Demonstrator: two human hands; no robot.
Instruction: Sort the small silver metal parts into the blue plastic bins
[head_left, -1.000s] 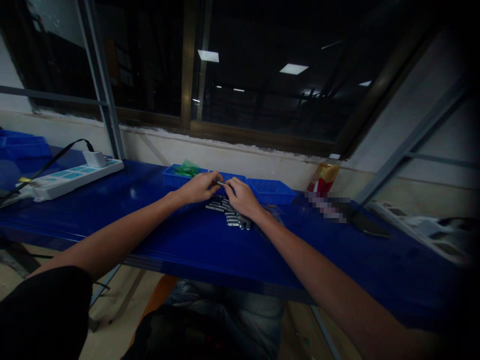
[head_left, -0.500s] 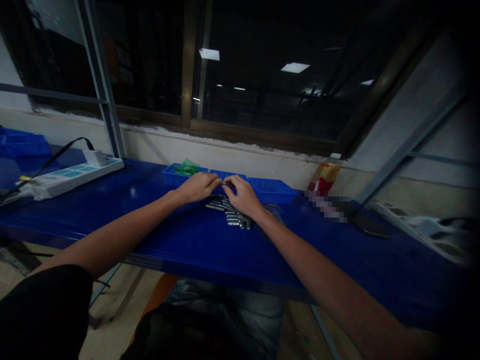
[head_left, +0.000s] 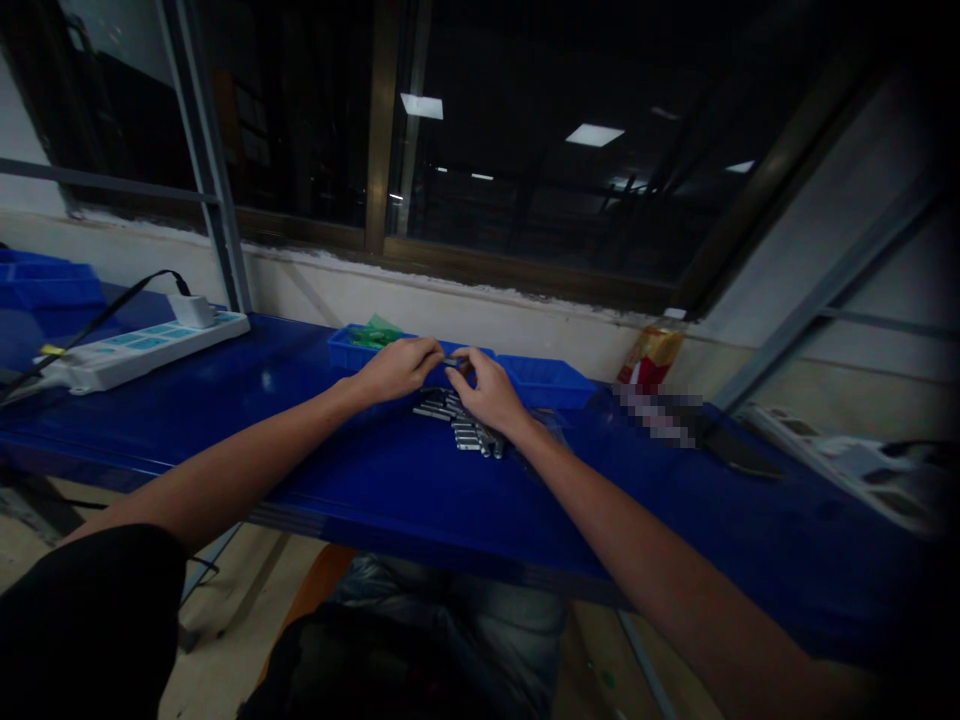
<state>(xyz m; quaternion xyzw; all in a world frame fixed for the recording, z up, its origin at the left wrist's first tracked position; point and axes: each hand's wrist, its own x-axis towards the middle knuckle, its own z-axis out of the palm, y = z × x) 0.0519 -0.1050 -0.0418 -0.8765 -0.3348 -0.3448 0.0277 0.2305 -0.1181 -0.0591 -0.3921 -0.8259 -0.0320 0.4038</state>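
Pinching between both hands: a small, grey, metallic-looking rod-shaped piece (head_left: 451, 362), held up just above the tabletop at the rear middle. Left hand (head_left: 401, 368): grip narrow, fingertips closed at one end of the piece. Right hand (head_left: 486, 388): thumb and forefinger curved into a loop, tips closed at the other end. Finer detail of the piece too small to read.

Below the right hand, a loose heap of silvery, smooth metal cylinders (head_left: 469, 436), some lined up side by side, others lying askew. Surface beneath: glossy deep-blue table (head_left: 360, 490), faint reflections on it. Crumpled clear plastic film (head_left: 551, 425) beside the right wrist.

Behind the hands, a row of blue moulded-plastic bins (head_left: 546, 382), shallow and angular; the left one holds wrinkled, translucent green plastic (head_left: 375, 331). Far left, a long white power strip (head_left: 150, 350) with turquoise socket panels. Right rear, a shiny red-and-gold packet (head_left: 649, 358) against the pale, rough-edged wall (head_left: 330, 290).
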